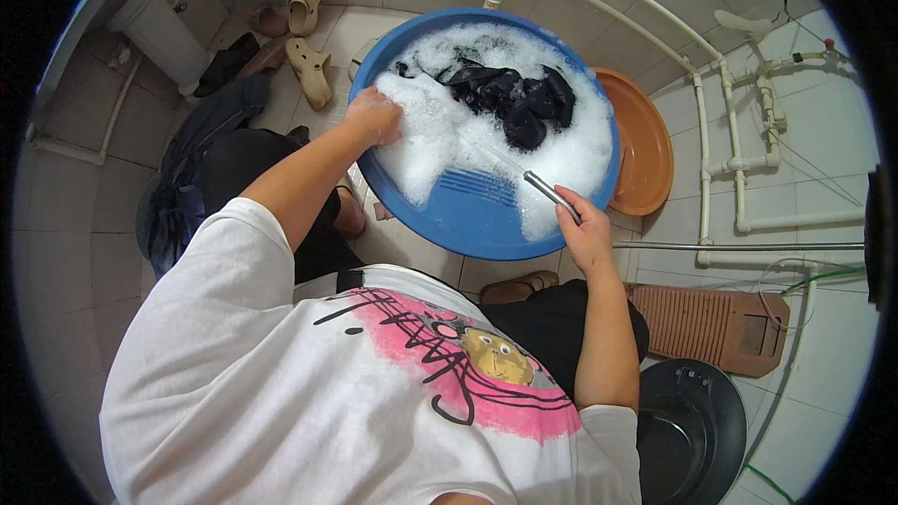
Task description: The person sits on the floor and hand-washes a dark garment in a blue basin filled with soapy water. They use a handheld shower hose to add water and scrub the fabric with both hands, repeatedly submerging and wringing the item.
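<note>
A large blue tub (440, 229) stands in front of me, filled with thick white suds (426, 154). Soaked black clothing (524, 103) lies bunched among the suds toward the tub's far right. My right hand (587, 232) is closed around a slim silver spray nozzle (543, 189) over the tub's near right side, and a thin stream of water runs from its tip toward the left. At the tub's left rim, my left hand (374, 117) touches the suds; its fingers are mostly hidden there. Bare ridges (477, 185) show on the tub's inner near wall.
An orange-brown basin (645, 145) leans behind the tub's right side. To my right lie a brown washboard (702, 323) and a black basin (692, 430). Beige clogs (309, 70) and dark clothing (192, 168) are at the left. White pipes (734, 150) run along the walls.
</note>
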Demonstrator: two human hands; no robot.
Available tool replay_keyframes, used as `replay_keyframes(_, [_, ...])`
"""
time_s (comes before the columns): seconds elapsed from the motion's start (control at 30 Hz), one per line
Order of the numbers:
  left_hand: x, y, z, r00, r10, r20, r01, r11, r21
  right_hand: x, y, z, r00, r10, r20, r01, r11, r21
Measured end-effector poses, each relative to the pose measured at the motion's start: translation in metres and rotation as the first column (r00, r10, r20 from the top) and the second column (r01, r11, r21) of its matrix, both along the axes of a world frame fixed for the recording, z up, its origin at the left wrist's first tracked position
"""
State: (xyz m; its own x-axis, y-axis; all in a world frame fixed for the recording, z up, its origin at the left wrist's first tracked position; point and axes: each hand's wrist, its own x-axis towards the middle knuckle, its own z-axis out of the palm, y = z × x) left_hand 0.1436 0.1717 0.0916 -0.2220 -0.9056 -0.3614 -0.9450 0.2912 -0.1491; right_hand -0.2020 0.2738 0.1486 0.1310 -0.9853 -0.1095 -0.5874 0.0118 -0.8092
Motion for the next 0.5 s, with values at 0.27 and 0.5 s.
replay_keyframes(0.27, [-0.0015, 0.0025, 0.0042, 1.0, 0.009, -0.006, -0.009, 1.0, -0.013, -0.0012, 0.0001, -0.0026, 1.0, -0.007, 0.006, 0.007, 1.0, 0.004])
replay_keyframes(0.5, [0.0009, -0.0003, -0.0047, 1.0, 0.001, -0.004, -0.001, 1.0, -0.011, 0.0019, 0.0014, 0.0043, 1.0, -0.005, -0.015, 0.006, 1.0, 0.03])
